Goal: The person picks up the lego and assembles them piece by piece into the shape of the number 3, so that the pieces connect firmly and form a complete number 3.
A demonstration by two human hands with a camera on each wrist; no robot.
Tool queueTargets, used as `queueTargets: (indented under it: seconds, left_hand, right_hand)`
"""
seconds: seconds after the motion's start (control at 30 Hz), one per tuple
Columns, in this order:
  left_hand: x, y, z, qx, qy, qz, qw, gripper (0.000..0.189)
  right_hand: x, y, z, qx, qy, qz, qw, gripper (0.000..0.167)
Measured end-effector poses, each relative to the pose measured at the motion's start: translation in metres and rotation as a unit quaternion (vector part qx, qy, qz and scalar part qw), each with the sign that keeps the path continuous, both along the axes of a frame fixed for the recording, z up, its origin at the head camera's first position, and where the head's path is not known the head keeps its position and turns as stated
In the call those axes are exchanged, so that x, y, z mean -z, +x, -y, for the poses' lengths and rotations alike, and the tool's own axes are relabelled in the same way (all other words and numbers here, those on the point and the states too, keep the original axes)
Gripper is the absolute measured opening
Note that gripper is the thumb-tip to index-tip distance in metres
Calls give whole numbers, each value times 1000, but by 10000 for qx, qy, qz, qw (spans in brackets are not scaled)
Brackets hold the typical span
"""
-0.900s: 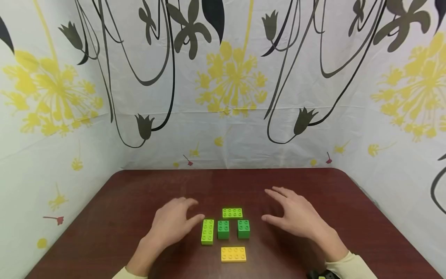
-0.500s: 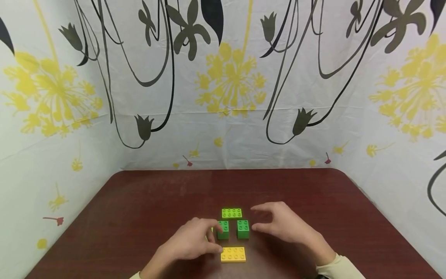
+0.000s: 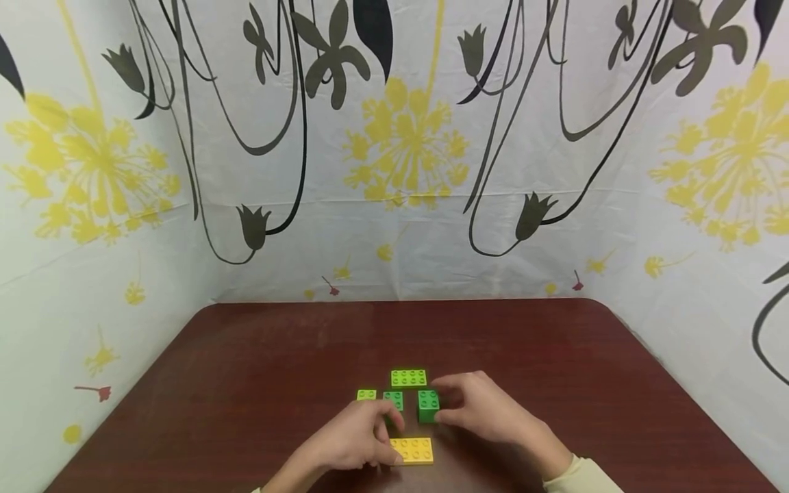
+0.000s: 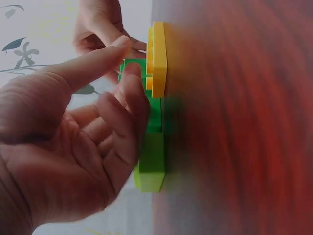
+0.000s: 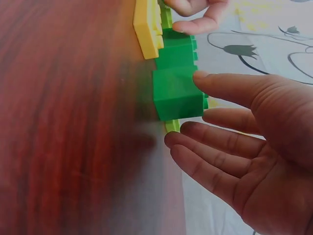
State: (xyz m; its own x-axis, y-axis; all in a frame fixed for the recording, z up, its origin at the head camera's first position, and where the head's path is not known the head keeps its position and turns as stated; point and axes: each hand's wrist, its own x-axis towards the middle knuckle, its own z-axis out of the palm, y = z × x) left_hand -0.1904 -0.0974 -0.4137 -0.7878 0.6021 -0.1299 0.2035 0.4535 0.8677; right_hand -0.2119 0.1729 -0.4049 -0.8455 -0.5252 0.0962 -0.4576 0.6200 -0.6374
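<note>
My left hand (image 3: 360, 433) hovers at the left end of a yellow toy building brick (image 3: 416, 450), with thumb and forefinger apart. In the left wrist view its fingers are loosely bent in front of the yellow brick (image 4: 159, 61). On the other side, my right hand (image 3: 487, 411) reaches around the right-hand green brick (image 3: 428, 407), thumb close to its near side and forefinger beyond it. The right wrist view has the thumb tip overlapping the upper edge of that green brick (image 5: 178, 93), the other fingers spread. A second green brick (image 3: 393, 398) is partly behind my left hand.
One lime brick (image 3: 409, 378) lies behind the green ones; another lime brick (image 3: 366, 394) at the left is mostly covered by my left hand. All rest on a dark red-brown table (image 3: 296, 342), with a patterned cloth (image 3: 394, 239) hanging behind.
My left hand has come right and nearer, from beside the left lime brick to the yellow brick. My right hand has moved left and down to the right-hand green brick. The bricks stay put.
</note>
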Motion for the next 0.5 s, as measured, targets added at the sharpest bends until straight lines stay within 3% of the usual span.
queueTargets:
  seconds: [0.17,0.37,0.5]
  left_hand:
    - [2,0,1,-29,-45,28,10000,30]
    - [5,4,0,-209,39,260,9994,32]
    - [8,3,1,-46,12,191,9998,32]
  right_hand:
    - [3,-1,4,9,111,-216,9997,46]
    - [4,0,4,53,157,-70,9998,45]
    - [5,0,4,79,112,46,9999,44]
